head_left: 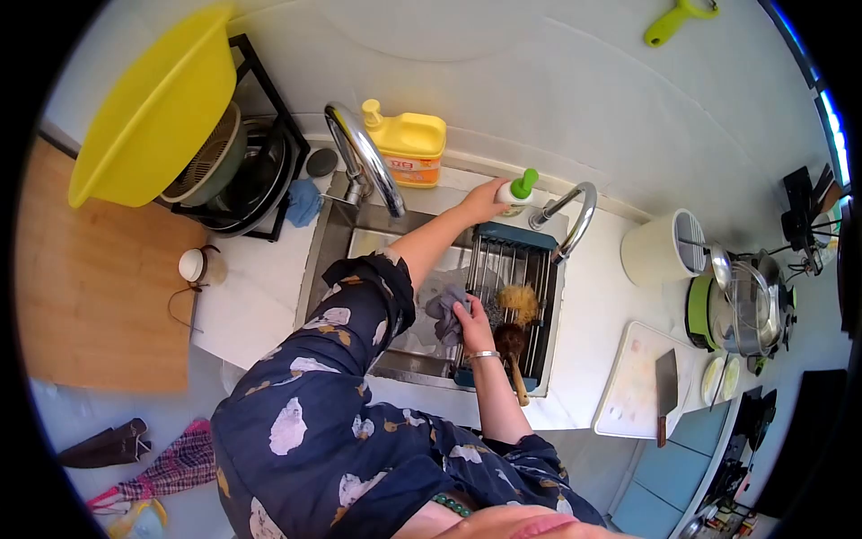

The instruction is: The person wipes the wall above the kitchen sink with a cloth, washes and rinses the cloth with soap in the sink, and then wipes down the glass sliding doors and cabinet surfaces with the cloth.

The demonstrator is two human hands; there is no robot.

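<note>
My left hand (pixel 483 201) is wrapped round a small bottle with a green pump top (pixel 523 183), behind the sink's back edge. Over the sink (pixel 388 364), my right hand (pixel 472 325) grips a crumpled grey cloth (pixel 445 313). Beside that hand, a dark rack (pixel 514 236) spans the sink's right part and holds a yellowish scrubber (pixel 518 303) and a brown brush (pixel 510 340) with a wooden handle. Some water or suds show at the bottom of the sink.
Two chrome faucets (pixel 366 160) (pixel 582 225) arch over the sink. A yellow detergent jug (pixel 411 144) stands behind it. To the right are a cutting board (pixel 636 386) with a cleaver (pixel 666 386) and a white bin (pixel 654 253). A yellow basin (pixel 162 103) leans at the left.
</note>
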